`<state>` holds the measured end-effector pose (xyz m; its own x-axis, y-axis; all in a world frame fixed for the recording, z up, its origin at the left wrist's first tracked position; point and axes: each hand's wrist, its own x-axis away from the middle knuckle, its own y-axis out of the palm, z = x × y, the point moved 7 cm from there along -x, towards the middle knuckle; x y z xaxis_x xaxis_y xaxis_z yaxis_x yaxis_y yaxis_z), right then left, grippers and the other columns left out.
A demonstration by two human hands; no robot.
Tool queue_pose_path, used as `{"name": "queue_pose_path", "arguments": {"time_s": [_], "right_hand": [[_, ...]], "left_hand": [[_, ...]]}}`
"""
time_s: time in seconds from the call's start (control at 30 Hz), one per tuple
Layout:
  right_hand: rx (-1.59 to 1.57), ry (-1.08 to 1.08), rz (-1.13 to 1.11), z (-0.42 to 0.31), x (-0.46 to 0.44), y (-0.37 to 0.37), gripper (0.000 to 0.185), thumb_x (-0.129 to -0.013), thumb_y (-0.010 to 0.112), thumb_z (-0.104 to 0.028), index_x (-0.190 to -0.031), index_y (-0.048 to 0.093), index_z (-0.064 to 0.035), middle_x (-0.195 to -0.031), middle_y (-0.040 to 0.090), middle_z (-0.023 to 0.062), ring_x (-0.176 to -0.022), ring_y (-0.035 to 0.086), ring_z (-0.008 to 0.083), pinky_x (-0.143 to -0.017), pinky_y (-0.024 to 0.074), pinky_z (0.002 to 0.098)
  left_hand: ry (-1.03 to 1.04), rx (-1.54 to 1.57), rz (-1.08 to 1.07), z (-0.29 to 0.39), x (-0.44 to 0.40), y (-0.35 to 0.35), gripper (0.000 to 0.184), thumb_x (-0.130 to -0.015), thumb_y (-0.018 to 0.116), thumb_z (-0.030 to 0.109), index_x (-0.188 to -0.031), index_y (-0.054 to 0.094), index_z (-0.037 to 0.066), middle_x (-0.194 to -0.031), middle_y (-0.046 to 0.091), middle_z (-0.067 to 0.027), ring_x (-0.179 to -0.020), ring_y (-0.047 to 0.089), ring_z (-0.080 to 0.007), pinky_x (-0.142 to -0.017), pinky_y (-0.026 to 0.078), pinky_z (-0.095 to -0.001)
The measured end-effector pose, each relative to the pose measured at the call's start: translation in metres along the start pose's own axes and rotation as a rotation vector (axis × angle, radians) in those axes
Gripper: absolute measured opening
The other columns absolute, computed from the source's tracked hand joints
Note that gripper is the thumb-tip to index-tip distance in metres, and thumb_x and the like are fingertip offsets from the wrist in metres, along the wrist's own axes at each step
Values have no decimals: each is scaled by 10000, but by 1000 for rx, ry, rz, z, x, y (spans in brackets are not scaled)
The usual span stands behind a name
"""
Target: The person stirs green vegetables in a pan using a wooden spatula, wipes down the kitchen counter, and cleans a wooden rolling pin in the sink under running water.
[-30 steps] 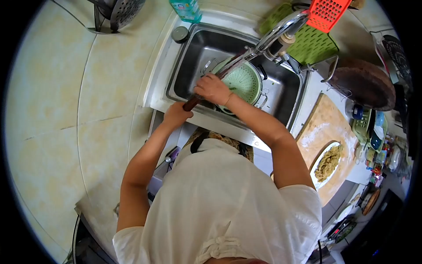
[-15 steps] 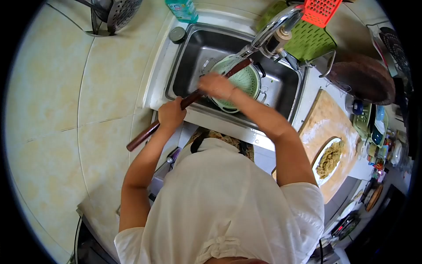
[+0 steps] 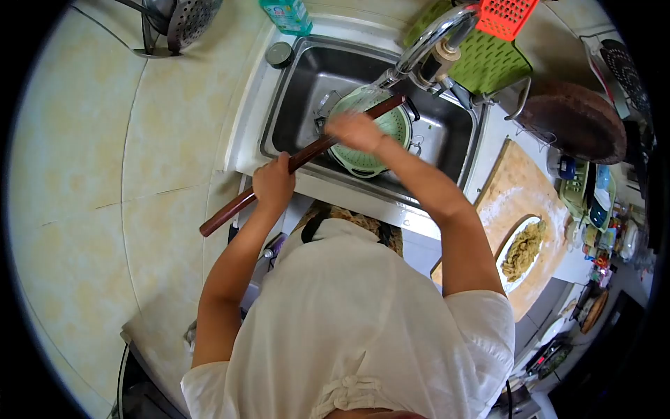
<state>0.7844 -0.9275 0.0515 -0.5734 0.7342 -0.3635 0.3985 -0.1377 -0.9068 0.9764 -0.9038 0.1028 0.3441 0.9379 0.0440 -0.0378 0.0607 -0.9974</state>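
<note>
A long dark reddish-brown rolling pin [image 3: 237, 209] slants across the near left edge of the sink. My left hand [image 3: 273, 183] is closed around it just outside the sink's rim. Farther up, over the basin, my right hand [image 3: 354, 133] is wrapped on the same pin and smeared by motion. The pin's upper end lies under the faucet [image 3: 433, 35]. Below my right hand, a pale green colander [image 3: 392, 129] sits in the metal sink [image 3: 447, 133], partly hidden by the hand and pin.
A wooden board [image 3: 513, 174], dusted white, holds an oval plate [image 3: 511, 285] of yellowish-brown food on the right. A green bottle [image 3: 287, 15] and a small round lid [image 3: 280, 55] stand by the sink's far left corner. A red grater [image 3: 506, 15] hangs beside the faucet.
My right hand has slid a little along the rolling pin, up and to the right. The pin has shifted slightly, and my left hand keeps its hold.
</note>
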Motion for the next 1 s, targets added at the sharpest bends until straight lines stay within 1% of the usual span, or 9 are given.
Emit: {"name": "queue_pose_path", "arguments": {"time_s": [0.1,0.17,0.27,0.37,0.47,0.57,0.67,0.87,1.0], "right_hand": [[-39,-103,6,-37,-21,-8,163,-752,588,-145,-915,577,-135,-850,576,50,-885,600,231,-787,487,351],[18,-66,62,-8,-12,-11,134,-756,572,-127,-890,566,-132,-853,563,42,-888,596,216,-794,479,341],[142,39,130,48,22,-19,133,-754,559,-111,-885,562,-129,-868,564,33,-879,593,212,-796,469,336],[128,55,130,64,40,-29,177,-749,558,-109,-924,575,-126,-899,578,38,-877,592,223,-802,464,346],[106,89,123,53,39,-18,211,-748,557,-106,-957,584,-126,-922,582,41,-880,590,227,-800,466,356],[34,96,120,37,27,-1,202,-757,556,-106,-955,589,-127,-925,579,46,-881,591,233,-783,476,371],[-63,47,116,1,-1,2,187,-766,554,-102,-945,593,-136,-933,581,52,-891,597,242,-772,487,387],[0,96,279,37,19,-17,206,-774,553,-101,-973,584,-143,-1008,605,64,-917,607,266,-794,489,404],[29,191,306,21,10,-37,188,-767,556,-91,-954,572,-108,-955,599,77,-960,589,276,-837,463,389]], "left_hand": [[-44,197,-168,-1,0,9,243,-708,714,243,-885,622,105,-745,648,-134,-647,638,-329,-583,484,-450],[-57,337,-302,-15,10,18,282,-692,714,233,-908,647,64,-692,621,-142,-564,616,-273,-519,473,-393],[-216,512,-653,-36,33,12,318,-676,686,269,-900,643,47,-740,652,-170,-700,646,-336,-631,490,-423],[-315,693,-823,-47,53,8,314,-682,682,264,-903,647,44,-717,643,-166,-669,637,-326,-606,482,-395],[-324,654,-838,-56,53,18,294,-695,682,246,-900,640,40,-722,653,-168,-681,648,-338,-602,492,-425],[-72,238,-426,-37,25,-4,283,-699,688,230,-906,633,44,-759,664,-174,-722,656,-358,-635,502,-465],[-69,157,-333,0,5,2,314,-698,708,248,-901,609,29,-790,655,-196,-771,623,-409,-671,487,-473],[-84,426,-521,0,6,11,302,-686,679,199,-928,622,26,-763,652,-196,-762,650,-355,-697,498,-455],[-231,689,-703,7,2,28,277,-682,667,161,-897,598,1,-645,594,-143,-592,607,-257,-558,473,-384]]}}
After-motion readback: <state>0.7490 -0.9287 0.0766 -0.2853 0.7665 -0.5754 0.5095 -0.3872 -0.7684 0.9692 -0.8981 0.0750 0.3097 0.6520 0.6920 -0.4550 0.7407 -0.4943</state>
